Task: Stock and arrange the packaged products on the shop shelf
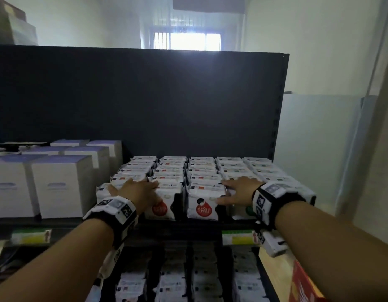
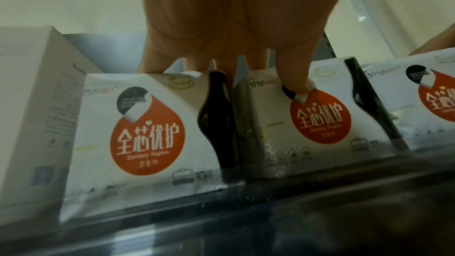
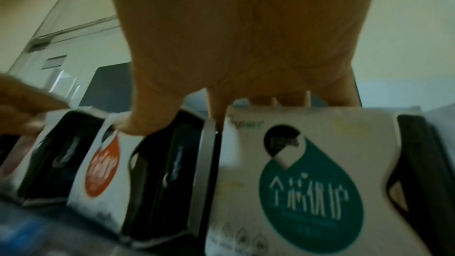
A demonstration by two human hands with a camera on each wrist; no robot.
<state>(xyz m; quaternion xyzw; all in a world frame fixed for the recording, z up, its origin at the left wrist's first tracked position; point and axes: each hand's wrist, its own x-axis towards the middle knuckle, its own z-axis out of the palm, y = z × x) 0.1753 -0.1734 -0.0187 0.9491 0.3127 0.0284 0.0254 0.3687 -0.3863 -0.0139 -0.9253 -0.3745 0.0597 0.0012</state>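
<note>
My left hand lies flat, fingers straight, on the front red-drop white napkin packs at the dark shelf edge. Right hand, grip also spread, rests on the front teal-drop white pack & its red neighbour. Behind: 5 pack rows; white boxes w/ purple tops to the left.

Head view looks down at shelf; wrist views face its packs closely.
</note>
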